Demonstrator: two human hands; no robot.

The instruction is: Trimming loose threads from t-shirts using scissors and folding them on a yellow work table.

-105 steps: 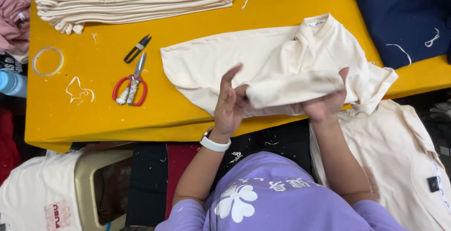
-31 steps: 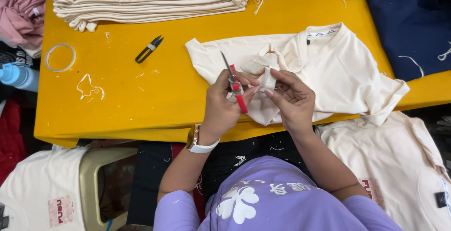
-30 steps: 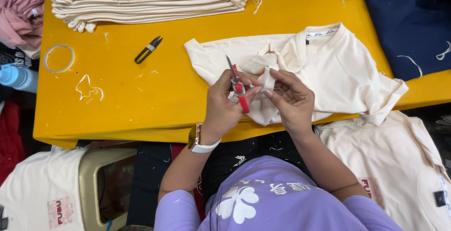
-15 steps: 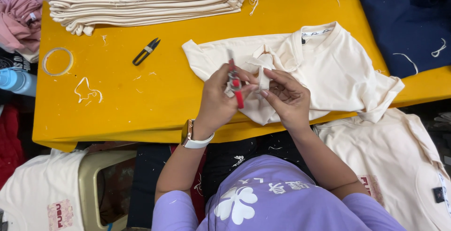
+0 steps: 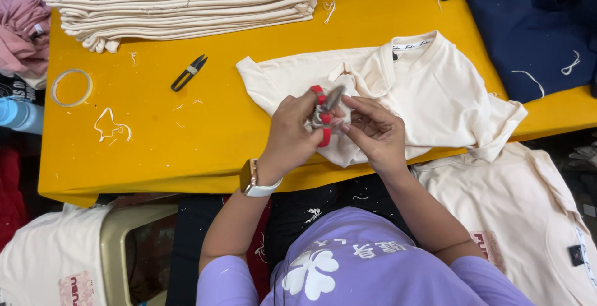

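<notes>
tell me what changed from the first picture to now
The left hand took the red-handled scissors off the yellow table and brought them to the cream t-shirt, which the right hand pinches. The black thread snips, tape ring and folded stack stayed.

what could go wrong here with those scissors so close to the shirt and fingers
1. The red-handled scissors in the left hand work right at the cream t-shirt, so the blades might nick the fabric.
2. The right hand pinches the cloth beside the blades, so a slip could cut a fingertip.
3. The t-shirt hangs over the edge of the yellow table and may slide off.
</notes>
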